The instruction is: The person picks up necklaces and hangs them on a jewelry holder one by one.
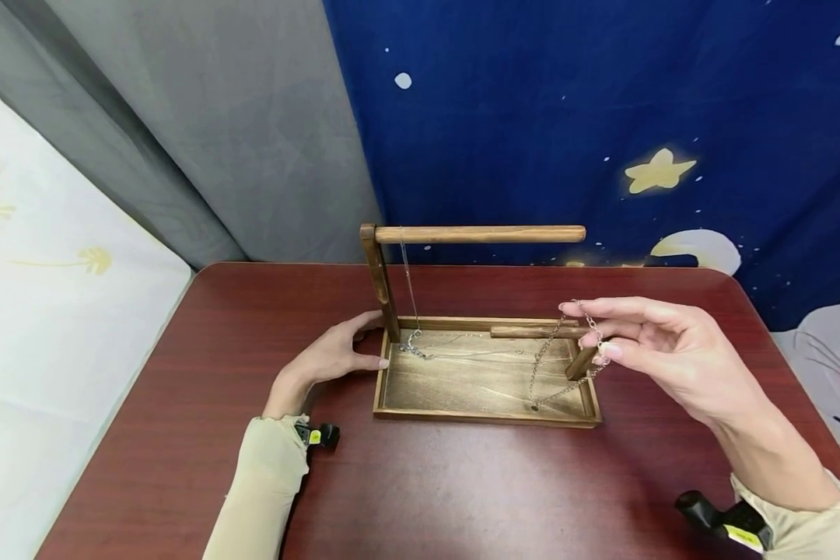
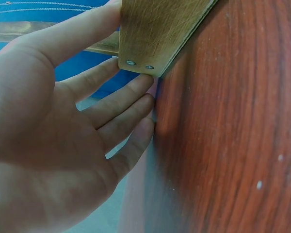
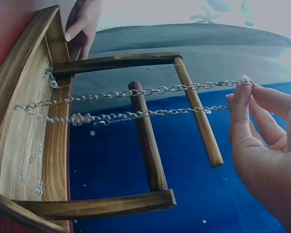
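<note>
A wooden jewellery stand has a shallow tray [image 1: 490, 418], a taller bar [image 1: 483, 234] on the left post and a lower bar [image 3: 150, 141] on the right post. My left hand [image 1: 336, 350] touches the tray's left end around the post, thumb and fingers fairly straight. Between thumb and index finger, my right hand [image 1: 693, 365] pinches a silver chain necklace [image 3: 162, 90] by its links. Its loop hangs down to the tray near the lower bar. Another necklace [image 1: 411, 342], thin with silvery ornaments, drapes from the taller bar and partly lies in the tray.
The stand sits on a dark red wooden table [image 1: 462, 482]. Behind it hang a grey curtain [image 1: 252, 117] and a blue curtain [image 1: 504, 117] with stars. A white patterned cloth [image 1: 56, 327] borders the left side.
</note>
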`<state>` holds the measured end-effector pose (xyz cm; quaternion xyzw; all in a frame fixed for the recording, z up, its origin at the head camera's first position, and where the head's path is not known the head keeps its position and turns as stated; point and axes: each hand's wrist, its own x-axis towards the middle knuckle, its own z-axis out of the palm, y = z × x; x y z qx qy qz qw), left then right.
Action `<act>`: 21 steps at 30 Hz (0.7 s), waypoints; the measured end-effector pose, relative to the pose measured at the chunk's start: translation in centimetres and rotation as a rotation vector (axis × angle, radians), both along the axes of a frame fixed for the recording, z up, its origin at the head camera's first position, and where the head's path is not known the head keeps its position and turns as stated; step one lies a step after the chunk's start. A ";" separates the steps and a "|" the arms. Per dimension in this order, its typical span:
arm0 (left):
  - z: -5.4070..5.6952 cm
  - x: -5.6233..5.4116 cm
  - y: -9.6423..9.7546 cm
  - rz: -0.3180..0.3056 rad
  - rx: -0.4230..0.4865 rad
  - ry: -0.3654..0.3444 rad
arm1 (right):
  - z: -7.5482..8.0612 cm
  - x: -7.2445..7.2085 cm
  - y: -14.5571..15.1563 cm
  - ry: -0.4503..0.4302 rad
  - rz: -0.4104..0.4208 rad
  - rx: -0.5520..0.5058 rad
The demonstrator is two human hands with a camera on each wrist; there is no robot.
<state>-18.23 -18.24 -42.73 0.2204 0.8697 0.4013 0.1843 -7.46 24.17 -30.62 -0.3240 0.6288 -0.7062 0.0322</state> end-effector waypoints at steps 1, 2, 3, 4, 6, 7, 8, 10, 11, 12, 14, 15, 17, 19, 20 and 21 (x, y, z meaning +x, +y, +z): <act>0.0 0.0 0.0 0.003 -0.001 -0.004 | 0.0 0.0 0.1 -0.001 0.005 -0.002; 0.0 0.0 0.0 0.000 -0.003 -0.001 | 0.0 0.1 0.3 -0.004 0.016 -0.013; 0.0 -0.1 0.0 0.000 -0.002 -0.001 | 0.1 0.1 0.4 -0.008 0.024 -0.022; 0.0 -0.1 0.0 -0.002 -0.002 -0.001 | 0.1 0.2 0.6 -0.010 0.033 -0.033; 0.0 -0.1 0.0 -0.004 -0.002 0.002 | 0.1 0.3 0.9 -0.022 0.032 -0.050; 0.0 -0.1 0.0 -0.004 0.000 0.002 | 0.1 0.4 1.1 -0.026 0.024 -0.054; 0.0 -0.1 0.0 -0.005 0.002 0.004 | 0.2 0.5 1.2 -0.029 0.012 -0.054; 0.0 -0.1 0.1 -0.006 0.006 0.008 | 0.3 0.7 1.6 -0.032 -0.012 -0.052; 0.1 -0.1 0.1 -0.008 0.008 0.012 | 0.3 0.9 1.8 -0.035 -0.024 -0.052; 0.1 -0.1 0.2 -0.007 0.011 0.012 | 0.3 0.9 1.9 -0.033 -0.026 -0.057; 0.1 0.0 0.2 -0.006 0.014 0.014 | 0.4 1.0 2.2 -0.034 -0.015 -0.083; 0.1 0.0 0.2 -0.008 0.017 0.015 | 0.3 1.0 2.3 -0.032 -0.002 -0.101; 0.1 0.0 0.1 -0.012 0.023 0.017 | 0.3 1.0 2.5 -0.030 0.021 -0.145; 0.1 0.0 0.1 -0.015 0.028 0.018 | 0.2 1.0 2.6 -0.022 0.055 -0.203; 0.1 -0.1 0.1 -0.017 0.032 0.019 | 0.1 0.9 2.6 -0.018 0.066 -0.221; 0.1 -0.1 0.1 -0.019 0.035 0.021 | 0.1 0.9 2.6 -0.009 0.074 -0.239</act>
